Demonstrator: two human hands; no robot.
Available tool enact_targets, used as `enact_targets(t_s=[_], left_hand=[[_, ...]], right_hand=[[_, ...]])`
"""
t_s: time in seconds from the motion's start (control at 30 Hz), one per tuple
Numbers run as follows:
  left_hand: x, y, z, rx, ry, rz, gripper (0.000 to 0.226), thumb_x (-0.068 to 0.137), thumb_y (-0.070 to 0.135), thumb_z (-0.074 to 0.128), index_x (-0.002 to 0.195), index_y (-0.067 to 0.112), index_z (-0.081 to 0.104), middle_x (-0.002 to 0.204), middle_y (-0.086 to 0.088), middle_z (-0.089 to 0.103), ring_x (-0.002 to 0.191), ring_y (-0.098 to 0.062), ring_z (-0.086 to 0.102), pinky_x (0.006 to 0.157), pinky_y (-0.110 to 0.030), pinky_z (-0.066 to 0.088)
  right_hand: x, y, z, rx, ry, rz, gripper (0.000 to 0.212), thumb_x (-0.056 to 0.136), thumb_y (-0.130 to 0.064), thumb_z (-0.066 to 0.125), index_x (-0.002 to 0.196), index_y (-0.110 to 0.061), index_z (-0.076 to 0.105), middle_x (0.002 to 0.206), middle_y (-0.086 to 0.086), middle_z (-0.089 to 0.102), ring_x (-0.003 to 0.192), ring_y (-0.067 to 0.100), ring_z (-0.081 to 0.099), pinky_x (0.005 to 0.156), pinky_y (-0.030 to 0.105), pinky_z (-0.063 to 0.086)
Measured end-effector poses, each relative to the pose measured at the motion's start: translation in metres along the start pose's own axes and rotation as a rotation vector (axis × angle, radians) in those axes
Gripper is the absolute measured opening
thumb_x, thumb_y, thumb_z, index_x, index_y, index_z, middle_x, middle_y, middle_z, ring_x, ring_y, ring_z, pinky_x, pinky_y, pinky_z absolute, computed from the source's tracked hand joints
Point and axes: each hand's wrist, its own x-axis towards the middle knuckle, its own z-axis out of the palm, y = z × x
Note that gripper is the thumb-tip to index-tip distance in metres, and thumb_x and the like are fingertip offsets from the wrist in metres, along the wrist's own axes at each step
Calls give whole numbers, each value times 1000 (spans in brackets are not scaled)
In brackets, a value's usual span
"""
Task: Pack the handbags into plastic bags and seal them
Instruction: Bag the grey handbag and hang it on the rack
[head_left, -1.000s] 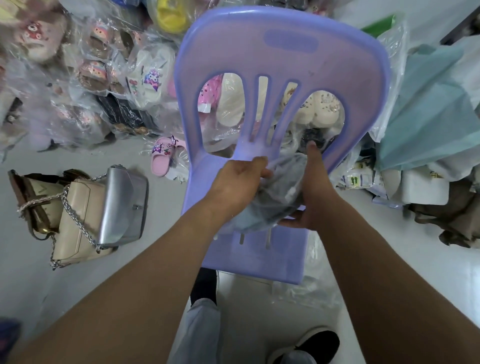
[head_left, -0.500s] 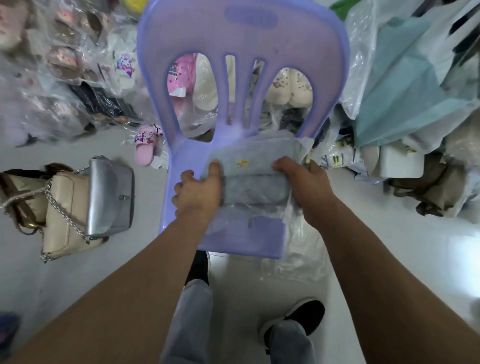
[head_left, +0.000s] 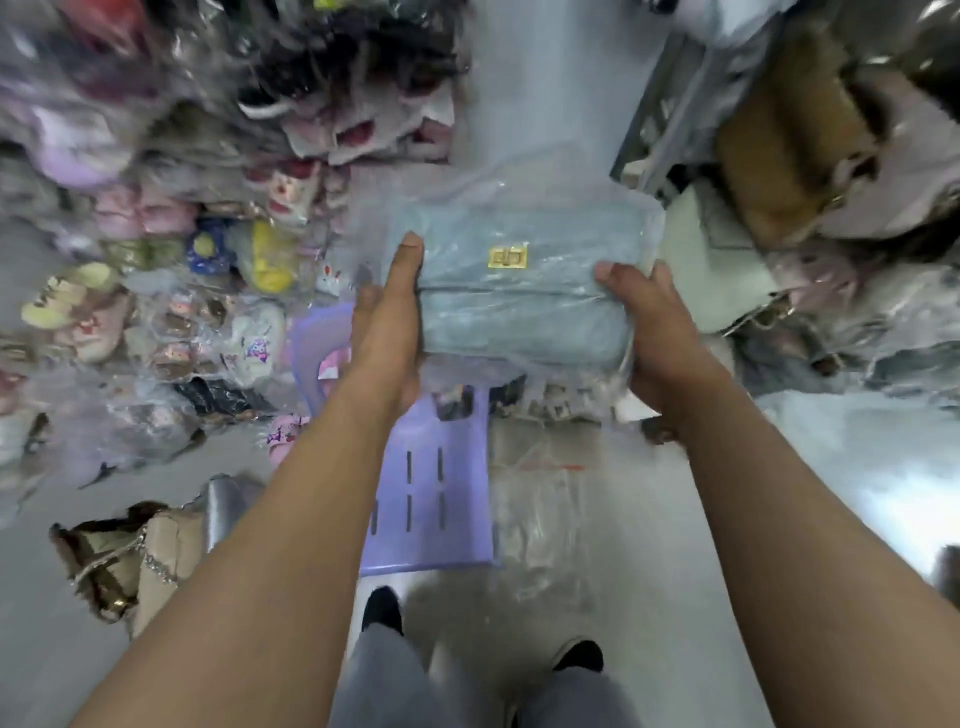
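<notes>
Handbag (head_left: 524, 291) in pale blue, with a gold clasp (head_left: 508, 256), sits inside a clear plastic bag (head_left: 462, 195) and is held in the air above the purple chair (head_left: 431, 509). The left hand (head_left: 387, 332) grips its left end, thumb straight along the front; the other fingers are hidden behind. The right hand (head_left: 660, 338) grips the right end, thumb on the front and fingers curled round the back. Loose film stands past the handbag's far edge, and I cannot tell whether that mouth is sealed.

By my reading, this one is bagged, and sealing, if not done, is what remains for it. On the floor left of the chair lie a beige handbag (head_left: 161, 566) and a silver handbag (head_left: 226, 506), both apparently unwrapped, so more packing seems left. Flat spare bags (head_left: 545, 493) lie on the floor right of the chair.
</notes>
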Motion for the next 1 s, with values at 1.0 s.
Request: enact_targets(t_s=[1.0], left_hand=[[-214, 162, 326, 380, -577, 692, 92, 80, 87, 24, 157, 38, 10, 164, 6, 20, 149, -23, 26, 121, -50, 21]], right_hand=[[-148, -284, -218, 157, 393, -474, 29, 99, -43, 59, 112, -19, 69, 105, 6, 78, 93, 28, 76, 87, 45, 61]])
